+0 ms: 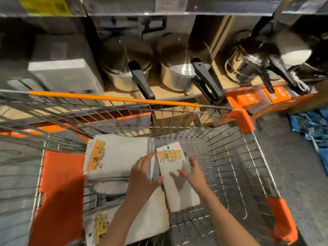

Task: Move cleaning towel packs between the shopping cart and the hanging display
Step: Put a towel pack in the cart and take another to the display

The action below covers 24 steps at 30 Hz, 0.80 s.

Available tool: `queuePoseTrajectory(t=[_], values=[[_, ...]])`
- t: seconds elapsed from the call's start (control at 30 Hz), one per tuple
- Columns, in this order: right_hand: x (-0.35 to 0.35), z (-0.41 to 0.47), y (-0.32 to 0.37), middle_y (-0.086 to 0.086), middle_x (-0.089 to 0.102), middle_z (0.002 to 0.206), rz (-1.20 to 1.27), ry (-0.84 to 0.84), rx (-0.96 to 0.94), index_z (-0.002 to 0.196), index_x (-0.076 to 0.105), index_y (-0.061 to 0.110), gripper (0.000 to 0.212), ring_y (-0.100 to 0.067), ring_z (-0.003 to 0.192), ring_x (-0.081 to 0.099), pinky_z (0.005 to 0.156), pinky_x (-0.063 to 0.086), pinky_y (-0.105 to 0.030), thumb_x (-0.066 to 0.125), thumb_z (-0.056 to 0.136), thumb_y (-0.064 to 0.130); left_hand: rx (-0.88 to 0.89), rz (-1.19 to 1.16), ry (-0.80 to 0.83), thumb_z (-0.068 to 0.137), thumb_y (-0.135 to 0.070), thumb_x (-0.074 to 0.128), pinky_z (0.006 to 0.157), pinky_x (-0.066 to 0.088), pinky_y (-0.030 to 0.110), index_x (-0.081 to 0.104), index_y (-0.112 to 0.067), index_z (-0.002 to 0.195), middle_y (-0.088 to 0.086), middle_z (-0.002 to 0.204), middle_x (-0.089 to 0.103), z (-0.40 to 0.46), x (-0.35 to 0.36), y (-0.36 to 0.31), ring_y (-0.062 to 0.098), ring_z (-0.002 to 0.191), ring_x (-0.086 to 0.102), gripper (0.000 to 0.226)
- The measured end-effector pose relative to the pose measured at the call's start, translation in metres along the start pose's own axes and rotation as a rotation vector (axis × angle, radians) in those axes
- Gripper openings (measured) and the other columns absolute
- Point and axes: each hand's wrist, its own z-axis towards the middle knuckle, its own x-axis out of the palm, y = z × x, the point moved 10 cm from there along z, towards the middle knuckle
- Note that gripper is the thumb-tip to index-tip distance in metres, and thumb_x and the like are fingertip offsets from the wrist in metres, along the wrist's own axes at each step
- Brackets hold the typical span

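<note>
Inside the cart (252, 157), the left hand (143, 176) grasps the edges of a stack of packs (153, 166) standing at its middle. The right hand (192, 172), fingers spread and released, hovers over the front pack (173, 164). Another pack (113, 157) lies flat toward the cart's left side. Pots (179, 68) stand on the shelf beyond the cart.

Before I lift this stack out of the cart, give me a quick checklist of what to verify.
1. Left hand gripping the upright stack of white towel packs: ok.
2. Right hand holding the front yellow-labelled pack: not ok, fingers spread, just touching.
3. Packs aligned: cannot tell, blurred.
4. Path over the orange cart handle: ok.
5. Hanging display in view: not ok.
</note>
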Motion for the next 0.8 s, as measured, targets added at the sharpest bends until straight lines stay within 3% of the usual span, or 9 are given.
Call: queuePoseTrajectory(t=[0.13,0.27,0.33,0.47,0.6,0.7,0.8], values=[[0.018,0.052,-0.035,-0.004,0.05,0.131,0.026,0.012,0.077,0.139,0.035,0.007,0.079,-0.019,0.118,0.045,0.097,0.039,-0.036,0.078,0.074,0.018,-0.01,-0.028,-0.078,0.075,-0.034,0.068,0.103,0.025,0.023,0.038,-0.036,0.132,-0.009,0.126,0.042,0.013,0.001,0.023,0.009,0.121,0.035,0.064],[0.031,0.089,-0.058,-0.01,0.057,0.126,0.018,-0.001,0.127,0.129,0.043,0.004,0.066,-0.02,0.107,0.051,0.085,0.04,-0.029,0.078,0.073,0.013,-0.048,-0.04,-0.105,0.065,-0.055,0.051,0.102,0.026,0.025,0.039,-0.033,0.129,-0.009,0.128,0.04,0.016,0.007,0.048,-0.002,0.117,0.03,0.069],[0.038,0.099,-0.061,-0.012,0.057,0.125,-0.038,-0.002,0.136,0.129,0.044,0.002,0.066,-0.022,0.109,0.052,0.086,0.041,-0.03,0.078,0.074,0.012,-0.063,-0.021,-0.111,0.064,-0.059,0.048,0.101,0.026,0.025,0.037,-0.031,0.128,-0.009,0.129,0.039,0.015,0.008,0.055,-0.006,0.117,0.027,0.07],[0.043,0.108,-0.061,-0.014,0.058,0.125,-0.259,0.003,0.153,0.128,0.047,0.004,0.073,-0.031,0.119,0.052,0.099,0.039,-0.038,0.082,0.069,0.031,-0.079,-0.03,-0.099,0.066,-0.057,0.052,0.103,0.024,0.021,0.034,-0.035,0.129,-0.013,0.132,0.037,0.012,0.007,0.058,-0.01,0.119,0.022,0.069],[0.044,0.134,-0.095,-0.01,0.059,0.118,-0.277,0.012,0.172,0.124,0.053,0.017,0.089,-0.031,0.118,0.051,0.103,0.038,-0.041,0.077,0.048,0.056,-0.102,-0.035,-0.097,0.078,-0.026,0.074,0.104,0.022,0.019,0.03,-0.038,0.13,-0.011,0.138,0.034,0.01,0.009,0.063,-0.002,0.126,0.024,0.069],[0.042,0.115,-0.076,-0.01,0.06,0.114,-0.172,0.015,0.116,0.116,0.05,0.017,0.062,-0.027,0.11,0.053,0.095,0.044,-0.041,0.082,0.064,0.026,-0.127,-0.034,-0.118,0.076,-0.035,0.069,0.105,0.023,0.018,0.03,-0.036,0.132,-0.01,0.137,0.036,0.004,0.01,0.065,0.004,0.129,0.028,0.068],[0.048,0.097,-0.061,-0.008,0.06,0.11,0.04,0.083,0.119,0.111,0.038,0.017,0.049,-0.024,0.098,0.059,0.083,0.05,-0.039,0.07,0.078,0.001,-0.144,-0.037,-0.146,0.072,-0.053,0.054,0.105,0.024,0.018,0.032,-0.037,0.132,-0.011,0.135,0.038,-0.002,0.01,0.066,0.0,0.127,0.028,0.066]])
